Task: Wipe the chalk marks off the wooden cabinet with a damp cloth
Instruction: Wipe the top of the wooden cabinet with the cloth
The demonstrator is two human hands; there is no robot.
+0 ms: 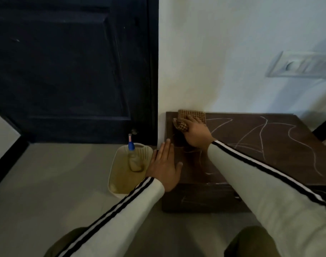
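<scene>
A low dark wooden cabinet [270,164] stands against the white wall. White chalk marks [260,138] run across the middle and right of its top, and fainter ones show on its front. A brown checked cloth [192,115] lies at the top's far left corner. My right hand [195,135] presses on the cloth, fingers partly curled over its near edge. My left hand [165,164] lies flat with straight fingers on the cabinet's left edge.
A cream plastic basin [121,169] of murky water sits on the floor left of the cabinet, with a blue-capped bottle [131,145] at its far rim. A dark door [71,71] stands behind it. A switch plate [303,65] is on the wall.
</scene>
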